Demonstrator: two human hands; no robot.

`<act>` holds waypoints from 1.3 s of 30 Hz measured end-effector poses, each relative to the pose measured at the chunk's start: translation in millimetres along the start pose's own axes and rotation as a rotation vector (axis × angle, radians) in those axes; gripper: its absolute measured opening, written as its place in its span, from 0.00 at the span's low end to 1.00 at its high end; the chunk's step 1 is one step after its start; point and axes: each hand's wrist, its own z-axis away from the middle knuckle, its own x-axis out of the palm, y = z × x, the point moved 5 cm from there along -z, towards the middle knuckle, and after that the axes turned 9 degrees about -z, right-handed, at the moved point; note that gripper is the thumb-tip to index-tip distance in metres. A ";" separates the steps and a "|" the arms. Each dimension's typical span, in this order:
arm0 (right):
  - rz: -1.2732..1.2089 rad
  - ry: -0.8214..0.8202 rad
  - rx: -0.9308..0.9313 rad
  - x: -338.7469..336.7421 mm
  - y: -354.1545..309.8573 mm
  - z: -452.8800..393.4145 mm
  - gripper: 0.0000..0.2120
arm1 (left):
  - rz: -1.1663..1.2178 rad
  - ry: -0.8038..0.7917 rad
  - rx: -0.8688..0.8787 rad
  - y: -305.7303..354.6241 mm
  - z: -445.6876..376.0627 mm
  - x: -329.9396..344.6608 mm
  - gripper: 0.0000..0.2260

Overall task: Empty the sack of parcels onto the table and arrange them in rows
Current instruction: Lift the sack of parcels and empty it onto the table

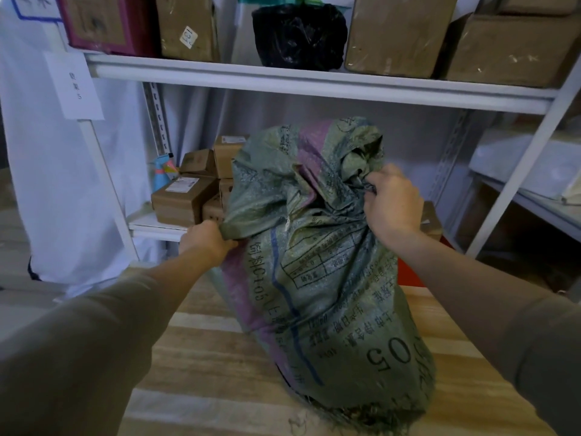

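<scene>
While the sack (317,262) stands upright on the wooden counter (195,366), the opening step of the task is judged to be in hand; nothing is seen emptied yet.

Item: sack, woven, green with purple bands and black print, bulging, its mouth gathered at the top. It is placed between the two hands, its base nearest the person.

Left hand (206,242): fingers are curled round a fold of the sack's left upper edge, which is gripped.

Right hand (391,201): the bunched fabric at the sack's mouth is pinched and held.

Parcels of the sack: hidden inside; none are visible on the counter.

Beyond the hands: a white shelf unit (314,81) is stocked with cardboard boxes (184,196) and a black bag (298,36).

Next move, as judged: the mouth is to be worked open, then the sack is to be tipped or upended so the contents are spilled onto the bare counter nearer than the hands. A firm hold on the base is likely called for, since the load looks heavy and shifting.
</scene>
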 end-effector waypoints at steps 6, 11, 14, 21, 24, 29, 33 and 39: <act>-0.015 -0.024 -0.015 -2.7 6.6 3.2 0.08 | 0.259 0.037 -0.017 9.3 4.5 -1.7 0.13; -0.160 -0.199 0.089 8.0 6.6 2.1 0.14 | 0.806 0.038 -0.158 27.4 -0.3 -18.8 0.09; -0.231 -0.224 0.214 9.0 12.6 0.2 0.20 | 1.076 -0.054 -0.167 51.7 5.2 -27.0 0.08; -0.578 0.042 0.464 -11.4 34.7 -38.4 0.14 | 1.185 -0.021 -0.023 90.8 0.2 -92.3 0.15; -0.640 0.137 0.426 -33.9 25.5 -60.6 0.19 | 1.294 0.115 0.044 122.3 7.6 -146.4 0.15; -0.650 0.124 0.417 -37.5 22.2 -55.5 0.15 | 1.285 0.124 0.063 131.9 9.1 -137.5 0.11; -0.689 0.069 0.437 -35.0 13.3 -52.0 0.12 | 1.286 0.040 0.049 128.7 2.0 -123.9 0.09; -0.725 0.124 0.371 -39.1 10.2 -77.4 0.14 | 1.244 0.170 0.118 136.1 -10.5 -170.0 0.10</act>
